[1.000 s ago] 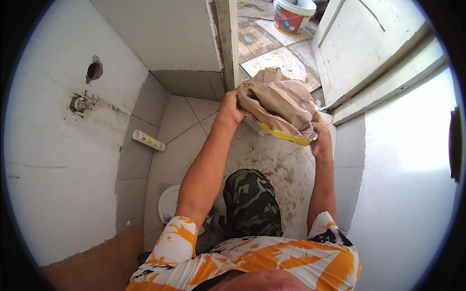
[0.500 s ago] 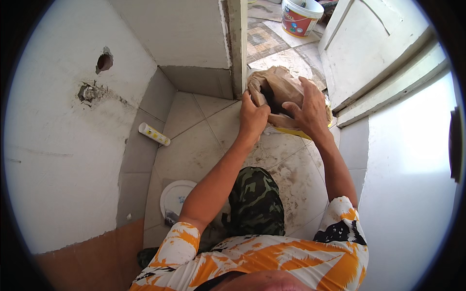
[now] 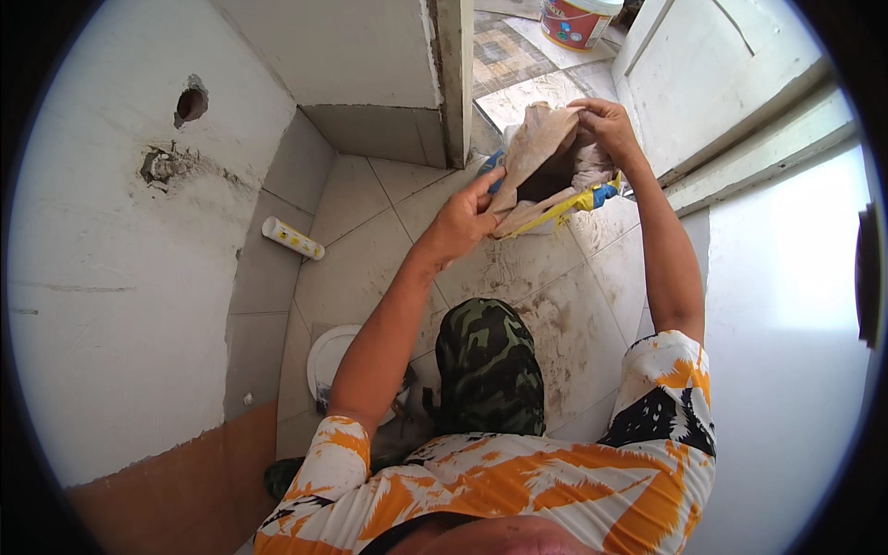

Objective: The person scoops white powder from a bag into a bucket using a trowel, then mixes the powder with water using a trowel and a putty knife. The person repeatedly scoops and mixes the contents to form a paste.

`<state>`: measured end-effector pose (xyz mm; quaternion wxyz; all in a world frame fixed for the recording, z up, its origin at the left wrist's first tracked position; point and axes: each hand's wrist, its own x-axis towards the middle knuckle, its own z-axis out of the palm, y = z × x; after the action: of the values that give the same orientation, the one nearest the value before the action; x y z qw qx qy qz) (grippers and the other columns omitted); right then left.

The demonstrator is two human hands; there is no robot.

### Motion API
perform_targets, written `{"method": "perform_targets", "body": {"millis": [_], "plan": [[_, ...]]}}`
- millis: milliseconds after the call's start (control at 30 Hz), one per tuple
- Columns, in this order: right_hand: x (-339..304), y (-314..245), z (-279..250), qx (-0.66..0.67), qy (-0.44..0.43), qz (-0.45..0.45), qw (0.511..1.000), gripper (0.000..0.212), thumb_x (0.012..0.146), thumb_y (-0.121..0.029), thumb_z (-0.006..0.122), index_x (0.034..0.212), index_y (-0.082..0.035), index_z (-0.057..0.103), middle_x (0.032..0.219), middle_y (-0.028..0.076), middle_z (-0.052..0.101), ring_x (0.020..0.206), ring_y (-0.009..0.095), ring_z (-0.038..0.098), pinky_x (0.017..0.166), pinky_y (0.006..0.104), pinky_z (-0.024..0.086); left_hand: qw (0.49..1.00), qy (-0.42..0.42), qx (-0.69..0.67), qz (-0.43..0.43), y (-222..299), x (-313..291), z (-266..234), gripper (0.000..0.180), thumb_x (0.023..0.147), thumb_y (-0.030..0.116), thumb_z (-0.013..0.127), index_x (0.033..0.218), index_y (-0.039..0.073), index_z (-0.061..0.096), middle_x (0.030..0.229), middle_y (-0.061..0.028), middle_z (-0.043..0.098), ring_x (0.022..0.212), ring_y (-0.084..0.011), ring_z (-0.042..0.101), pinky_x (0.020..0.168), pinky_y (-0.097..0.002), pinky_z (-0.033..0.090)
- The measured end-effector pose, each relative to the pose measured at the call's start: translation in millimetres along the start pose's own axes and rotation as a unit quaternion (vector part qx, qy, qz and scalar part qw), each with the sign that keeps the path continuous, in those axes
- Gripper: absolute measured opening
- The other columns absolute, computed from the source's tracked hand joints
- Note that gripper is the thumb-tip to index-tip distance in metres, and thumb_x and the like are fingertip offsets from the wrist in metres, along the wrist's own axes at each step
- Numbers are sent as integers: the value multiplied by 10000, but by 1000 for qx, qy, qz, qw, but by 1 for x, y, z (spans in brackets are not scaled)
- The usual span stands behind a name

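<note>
A brown paper sack (image 3: 535, 153) with yellow and blue on its outer side stands on the tiles by the doorway, its mouth gaping upward. At the sack's near left edge, my left hand (image 3: 462, 222) pinches the paper between thumb and fingers. My right hand (image 3: 606, 131) is closed over the far right part of the rim, fingers curled onto the paper. The inside of the sack is dark, and its contents cannot be made out.
A white cartridge tube (image 3: 293, 239) leans at the left wall's foot. Beside my knee lies a round white lid or tub (image 3: 326, 356), partly behind my left forearm. Beyond the doorway stands a red and white bucket (image 3: 575, 26); an opened white door (image 3: 731, 74) flanks it.
My right hand has moved up and right to the far rim; my left hand has shifted slightly left and down. The sack's mouth is wider, with more yellow and blue showing.
</note>
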<state>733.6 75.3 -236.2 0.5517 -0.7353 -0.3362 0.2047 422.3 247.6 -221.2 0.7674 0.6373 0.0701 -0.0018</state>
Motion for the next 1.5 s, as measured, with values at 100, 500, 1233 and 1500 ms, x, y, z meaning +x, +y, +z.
{"method": "perform_targets", "body": {"millis": [100,500,1233,1500], "plan": [[-41,-81,52,-478,204,5,854,594,879,-335,703,1356,-25,536,1249,190,608,1098,291,614,920,413,505,959,149,228,73,16,2,-3,687,874,60,614,1499,10,335,1234,-183,627,1118,-260,622,981,-341,470],[-165,-16,104,-304,250,158,906,855,747,3,597,1501,3,194,1244,352,543,1097,433,613,928,452,500,862,253,440,-18,11,64,19,213,931,166,624,1023,-25,625,906,-177,705,877,-331,682,758,-400,545],[-145,-74,100,-375,143,-62,914,715,749,-114,678,1422,-117,437,1324,225,494,1284,372,434,1053,495,383,919,382,-61,-74,-23,23,32,897,818,267,783,1465,-38,242,1399,-223,411,1226,-316,513,963,-421,460],[-87,-55,133,-458,40,-28,887,514,794,-156,700,1280,-108,543,1140,221,604,1047,391,602,828,529,466,865,370,-287,-182,-23,49,40,359,746,-79,516,1104,-62,546,1059,-203,562,852,-306,631,560,-431,524]]}}
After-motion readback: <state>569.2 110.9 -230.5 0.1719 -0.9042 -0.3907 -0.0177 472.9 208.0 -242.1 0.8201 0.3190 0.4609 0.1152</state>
